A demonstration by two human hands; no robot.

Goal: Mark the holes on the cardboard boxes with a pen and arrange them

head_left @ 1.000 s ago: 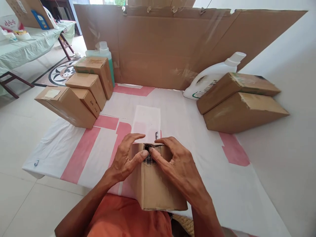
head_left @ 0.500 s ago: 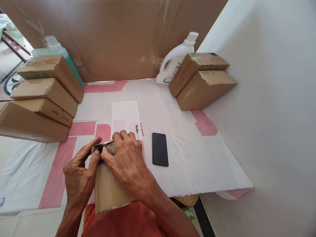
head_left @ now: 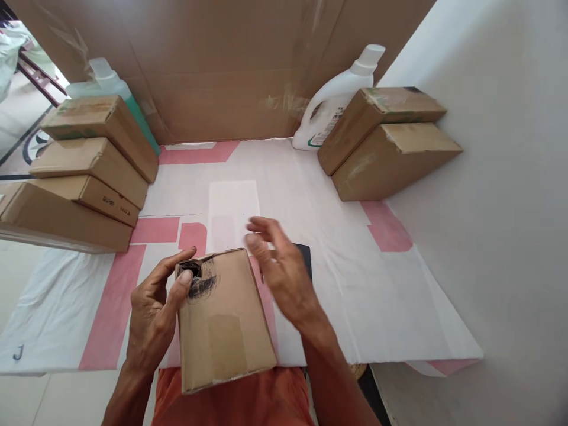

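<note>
A small cardboard box (head_left: 222, 331) with black scribbles round a dark hole in its upper left corner is tilted at the table's front edge. My left hand (head_left: 155, 305) grips that corner, thumb on the top beside the hole and fingers along the left side. My right hand (head_left: 284, 275) is off the box, over the table to its right, fingers slightly blurred and apart with nothing visible in them. It partly covers a black phone (head_left: 305, 257). A white sheet of paper (head_left: 233, 201) lies beyond the box. The pen is hidden by my right hand.
Several cardboard boxes (head_left: 93, 160) are stacked at the left, before a bottle of green liquid (head_left: 137, 115). At the right, two more boxes (head_left: 390, 160) lean by a white jug (head_left: 332, 100). A cardboard panel (head_left: 222, 77) closes the back; a wall (head_left: 501, 207) bounds the right.
My right hand has let go of the box's upper left corner and moved right, over the pen and phone. The scribbled hole now shows. My left hand keeps its grip.
</note>
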